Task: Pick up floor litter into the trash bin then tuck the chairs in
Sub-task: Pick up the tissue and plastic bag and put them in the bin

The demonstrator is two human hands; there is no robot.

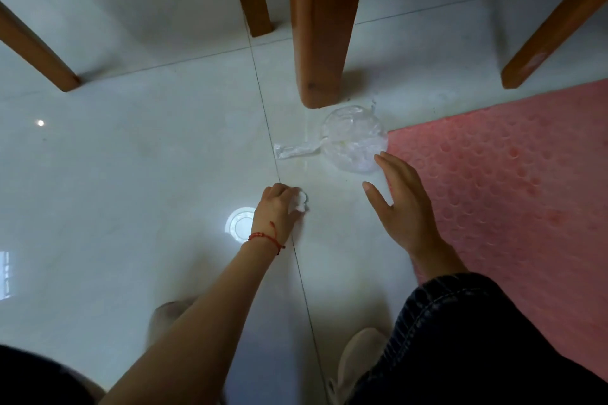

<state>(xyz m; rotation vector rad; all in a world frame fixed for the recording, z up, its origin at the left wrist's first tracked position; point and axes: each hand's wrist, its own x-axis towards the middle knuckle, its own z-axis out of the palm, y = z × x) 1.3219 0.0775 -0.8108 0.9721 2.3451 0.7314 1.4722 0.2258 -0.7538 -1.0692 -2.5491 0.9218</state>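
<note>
Knees and shoes crowd the 6 o'clock edge. Above them, near centre, the left hand (276, 207) curls round a crumpled white tissue (300, 204), pinching it just off the floor (131, 148). At 3 o'clock the right hand (399, 204) is spread open, empty, fingertips almost at the clear plastic bag (352, 141) lying beside the table leg (324, 26) at 12 o'clock. Litter pickup looks only begun; no trash bin is visible, and the chair legs (36, 46) suggest tucking remains.
</note>
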